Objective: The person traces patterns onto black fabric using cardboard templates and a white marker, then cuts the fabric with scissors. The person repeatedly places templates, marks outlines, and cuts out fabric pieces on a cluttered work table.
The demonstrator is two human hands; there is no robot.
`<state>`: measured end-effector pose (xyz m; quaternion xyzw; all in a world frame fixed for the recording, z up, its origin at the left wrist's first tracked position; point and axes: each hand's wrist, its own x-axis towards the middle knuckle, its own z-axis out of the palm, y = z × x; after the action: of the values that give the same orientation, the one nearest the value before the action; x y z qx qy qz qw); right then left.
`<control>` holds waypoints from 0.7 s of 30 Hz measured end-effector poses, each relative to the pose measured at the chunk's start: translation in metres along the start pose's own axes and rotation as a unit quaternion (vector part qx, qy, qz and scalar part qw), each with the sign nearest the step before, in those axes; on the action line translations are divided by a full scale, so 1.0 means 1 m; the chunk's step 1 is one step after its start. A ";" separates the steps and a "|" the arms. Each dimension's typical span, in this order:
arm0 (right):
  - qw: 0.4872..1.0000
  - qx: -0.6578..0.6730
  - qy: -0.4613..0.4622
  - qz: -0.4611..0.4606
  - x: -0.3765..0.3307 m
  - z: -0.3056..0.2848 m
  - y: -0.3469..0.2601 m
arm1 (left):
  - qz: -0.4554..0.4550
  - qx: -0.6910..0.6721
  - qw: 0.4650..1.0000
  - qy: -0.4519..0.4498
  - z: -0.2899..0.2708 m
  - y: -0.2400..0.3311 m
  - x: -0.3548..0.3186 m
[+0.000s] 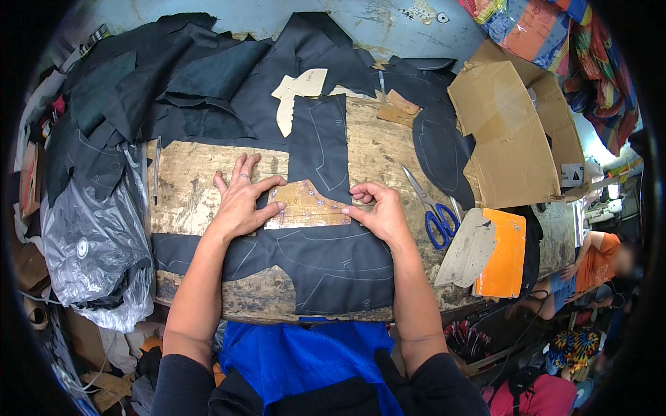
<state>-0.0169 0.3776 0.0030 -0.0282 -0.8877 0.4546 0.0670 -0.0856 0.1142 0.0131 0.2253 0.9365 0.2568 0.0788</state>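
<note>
Your left hand (239,201) lies flat and released, fingers spread, pressing the left end of a tan cardboard pattern (307,206). Your right hand (380,211) has its fingers curled down on the pattern's right end, pinning it rather than gripping it. The pattern sits between your hands on dark fabric (326,256) marked with chalk outlines, spread over the worn wooden surface (187,180). Blue-handled scissors (433,211) lie just right of your right hand.
</note>
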 end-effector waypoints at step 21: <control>0.999 -0.046 0.002 -0.004 0.062 -0.040 -0.001 | 0.126 0.149 0.981 0.012 0.039 0.078 -0.042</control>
<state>-0.0724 0.4157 0.0326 -0.0288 -0.9076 0.4133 0.0687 -0.0078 0.1723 0.0214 0.3474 0.9293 0.1252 0.0002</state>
